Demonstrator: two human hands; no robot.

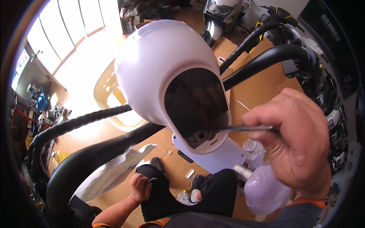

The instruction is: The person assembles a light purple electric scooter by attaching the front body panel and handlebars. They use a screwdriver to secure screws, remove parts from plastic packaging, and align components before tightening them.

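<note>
In front of me stands a white rounded scooter front housing (148,49) with a dark glossy panel (195,102) set in it. Black handlebars (110,146) stick out on both sides. My right hand (298,140) is raised at the right, its fingers closed around a thin metal tool (247,128). The tool's tip reaches across the housing's lower edge, close to a round keyhole-like part (200,135). On my left thigh rests my left hand (140,187), closed on a small dark grey piece (151,181) whose kind I cannot make out.
Flattened cardboard (251,87) covers the floor. A cream plastic chair (106,91) stands beyond the left handlebar. Other scooters (224,15) stand at the back and right. Plastic-wrapped parts (266,188) are by my right knee, and clutter (42,102) lines the left wall.
</note>
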